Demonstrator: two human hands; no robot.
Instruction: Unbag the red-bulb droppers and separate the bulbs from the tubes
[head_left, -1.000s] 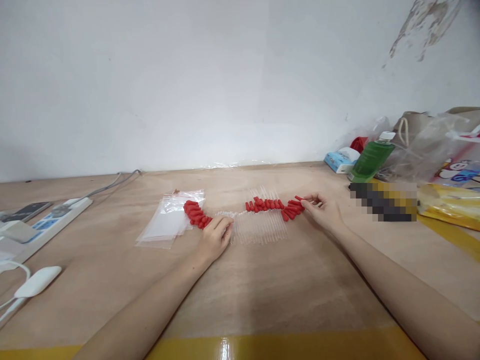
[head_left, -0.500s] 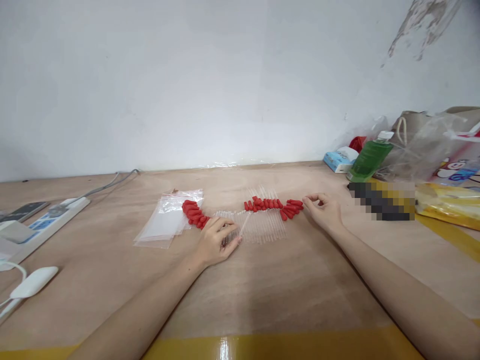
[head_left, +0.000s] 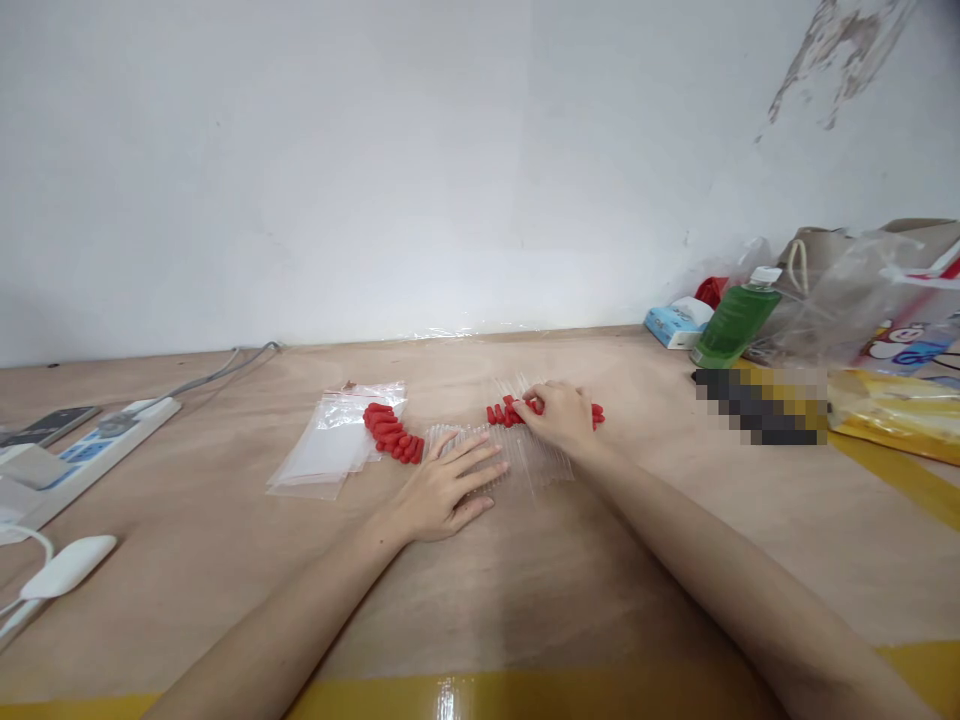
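My left hand (head_left: 442,490) lies flat with its fingers spread over the left part of a row of thin clear tubes (head_left: 536,468). These look like glass dropper tubes, side by side on the table. Beside its fingertips, to the left, is a curved row of red rubber bulbs (head_left: 390,437). My right hand (head_left: 562,412) reaches over the top of the tubes, thumb and fingers pinched at a red rubber bulb (head_left: 512,405). Its fingers partly hide the grip. More red bulbs (head_left: 598,413) show past the back of this hand.
Clear zip bags (head_left: 322,445) lie left of the bulbs. Further left are a power strip (head_left: 105,455), a phone (head_left: 56,425) and a white plug (head_left: 71,567). On the right stand a green bottle (head_left: 739,318), a tissue pack (head_left: 675,325) and plastic bags (head_left: 847,310).
My right hand has moved left from beyond the right end of the bulbs to above the tubes, fingers at a bulb. My left hand has flattened and spread over the tubes.
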